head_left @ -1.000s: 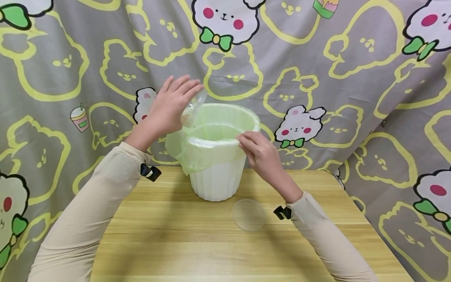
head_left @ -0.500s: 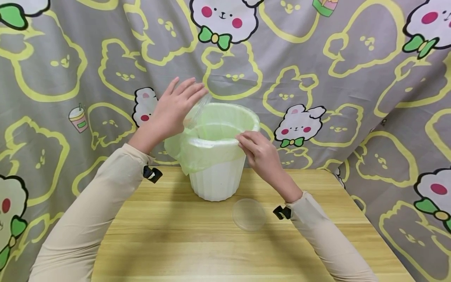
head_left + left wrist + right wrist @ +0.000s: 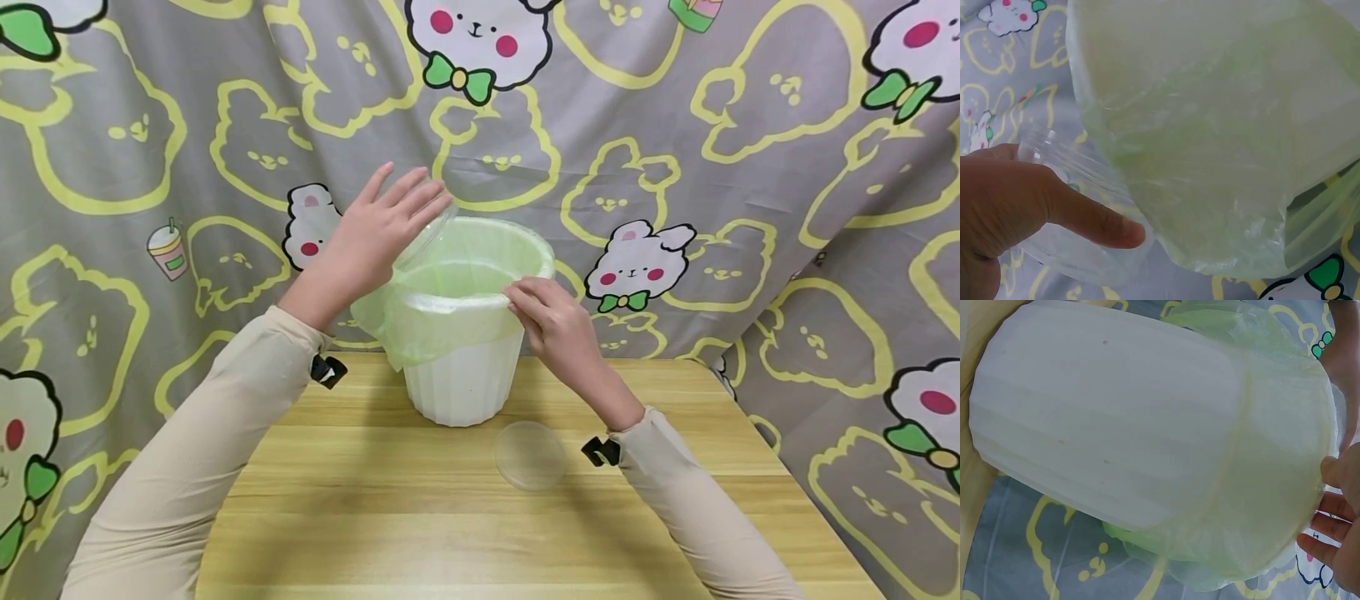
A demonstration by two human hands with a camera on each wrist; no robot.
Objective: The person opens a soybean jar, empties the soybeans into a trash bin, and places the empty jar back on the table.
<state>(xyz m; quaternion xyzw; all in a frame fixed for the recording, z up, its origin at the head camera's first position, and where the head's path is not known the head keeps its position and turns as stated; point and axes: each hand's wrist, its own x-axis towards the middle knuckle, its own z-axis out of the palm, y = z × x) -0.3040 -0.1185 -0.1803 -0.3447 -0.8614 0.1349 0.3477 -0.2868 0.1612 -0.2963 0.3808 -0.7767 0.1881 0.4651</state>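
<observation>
A white ribbed trash can (image 3: pixel 461 387) stands at the back of the table, lined with a thin pale green bag (image 3: pixel 442 333) folded over its rim. My left hand (image 3: pixel 363 242) grips a clear plastic tub (image 3: pixel 427 237), tipped on its side over the can's left rim. In the left wrist view the thumb presses along the tub's clear wall (image 3: pixel 1079 256), close beside the bag. My right hand (image 3: pixel 558 329) pinches the bag-covered rim at the can's front right, thumb and fingertips right at the edge in the right wrist view. The can's bottom inside is hidden.
A round translucent lid (image 3: pixel 531 456) lies flat on the wooden table (image 3: pixel 420 533), in front of the can and left of the right wrist. A grey cartoon-print curtain (image 3: pixel 510 183) hangs close behind the can and along the right side.
My left hand has shifted slightly right and tipped the tub further over the can. Yellowish bits seen in the tub earlier no longer show. The right hand stays on the rim.
</observation>
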